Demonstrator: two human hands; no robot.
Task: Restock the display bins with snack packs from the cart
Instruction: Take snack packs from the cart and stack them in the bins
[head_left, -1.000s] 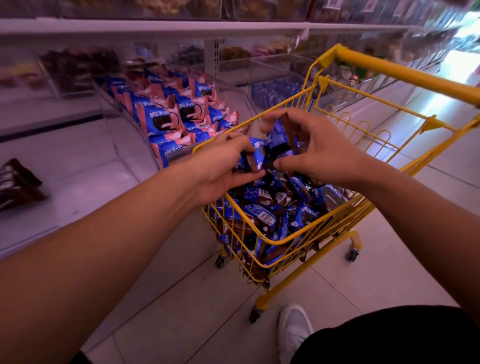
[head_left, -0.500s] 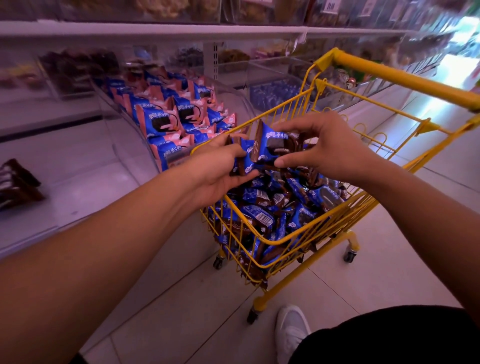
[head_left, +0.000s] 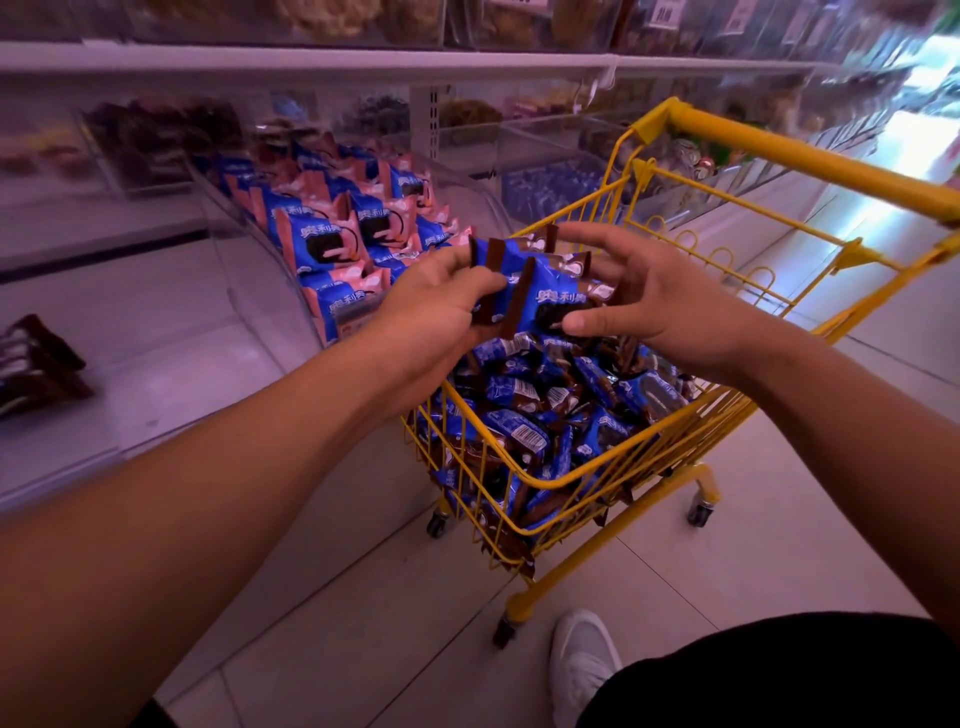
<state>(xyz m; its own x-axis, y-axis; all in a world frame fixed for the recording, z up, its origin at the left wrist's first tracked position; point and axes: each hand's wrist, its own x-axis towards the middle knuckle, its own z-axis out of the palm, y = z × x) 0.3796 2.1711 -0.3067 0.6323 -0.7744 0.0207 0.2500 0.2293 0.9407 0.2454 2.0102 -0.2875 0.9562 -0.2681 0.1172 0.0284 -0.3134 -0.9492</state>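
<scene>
A small yellow wire cart (head_left: 571, 480) stands on the floor, filled with several blue-and-brown snack packs (head_left: 524, 434). Above its left rim my left hand (head_left: 436, 306) grips a stack of these packs (head_left: 524, 280), thumb on their brown ends. My right hand (head_left: 670, 306) holds the same stack from the right side, fingers spread behind it and thumb in front. To the left a clear curved display bin (head_left: 249, 291) holds several blue-and-pink packs (head_left: 332, 239).
Clear bins with other snacks line the shelves (head_left: 467, 57) behind. Dark packs (head_left: 36, 364) lie in a bin at far left. The cart's yellow handle (head_left: 810, 156) juts out at right. My white shoe (head_left: 582, 660) is on the tiled floor by the cart wheel.
Both hands have lifted higher out of the cart with more packs gathered between them. The stack now sits above the cart's left rim, nearer the display bin.
</scene>
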